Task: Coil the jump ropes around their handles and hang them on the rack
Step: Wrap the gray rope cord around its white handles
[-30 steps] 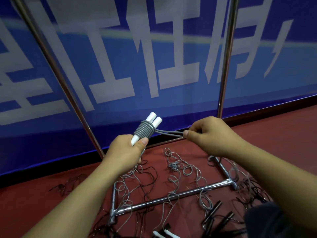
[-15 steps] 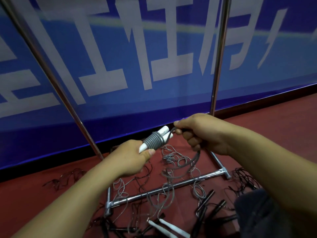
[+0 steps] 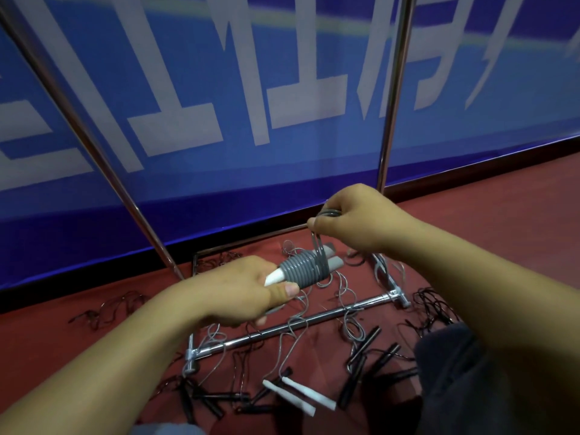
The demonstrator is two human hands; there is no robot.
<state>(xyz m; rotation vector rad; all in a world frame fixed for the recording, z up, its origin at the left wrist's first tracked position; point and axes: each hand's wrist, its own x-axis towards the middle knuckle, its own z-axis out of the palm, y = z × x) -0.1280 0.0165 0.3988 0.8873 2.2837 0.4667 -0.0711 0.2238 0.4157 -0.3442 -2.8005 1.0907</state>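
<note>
The left hand grips the white handles; the grey rope sits coiled just past its fingertips; the right hand pinches the loose end above; if that pinch slips, the coil could spring loose.

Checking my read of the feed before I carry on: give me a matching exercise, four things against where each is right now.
Things:
1. coiled white handles
2. loose end of the grey rope
3. spare white handles
4. chrome bar of the rack base

Places:
A. lying on the red floor, near the person
B. gripped in the left hand
C. on the floor, with thin ropes draped over it
D. pinched in the right hand, above the coil

Pairs: 1-B, 2-D, 3-A, 4-C
</note>
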